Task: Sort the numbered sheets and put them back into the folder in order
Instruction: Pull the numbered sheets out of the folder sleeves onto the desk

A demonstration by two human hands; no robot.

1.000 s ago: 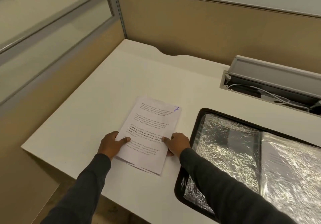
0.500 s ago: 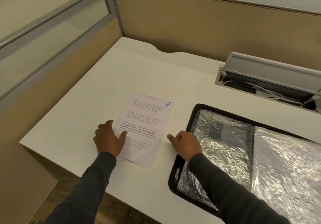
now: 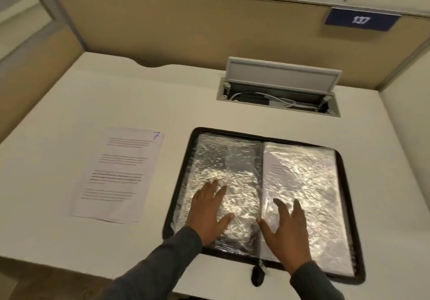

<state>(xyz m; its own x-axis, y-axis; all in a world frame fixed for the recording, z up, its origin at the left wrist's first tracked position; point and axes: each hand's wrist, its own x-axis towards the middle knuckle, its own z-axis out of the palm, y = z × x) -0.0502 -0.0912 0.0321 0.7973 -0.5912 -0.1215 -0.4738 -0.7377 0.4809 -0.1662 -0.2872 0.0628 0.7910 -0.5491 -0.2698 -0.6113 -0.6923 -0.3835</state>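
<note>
A black zip folder [image 3: 346, 183] lies open on the white desk, its shiny plastic sleeves showing. The right sleeve holds a printed sheet; the left sleeve looks dark. My left hand [image 3: 210, 209] lies flat with spread fingers on the left sleeve. My right hand [image 3: 287, 227] lies flat with spread fingers on the right sleeve, close to the spine. A small stack of printed sheets [image 3: 118, 174] rests on the desk to the left of the folder, its top sheet marked 7 in blue at the upper right corner. Neither hand touches the stack.
The white desk [image 3: 93, 94] is bounded by beige partition walls at the back and both sides. An open cable tray with a raised grey lid [image 3: 282, 74] and white cables sits behind the folder. A blue number plate [image 3: 360, 19] hangs on the back partition.
Both hands left the stack of sheets and moved right onto the open folder. The view swung right, so the folder is now central and the stack lies untouched at left.
</note>
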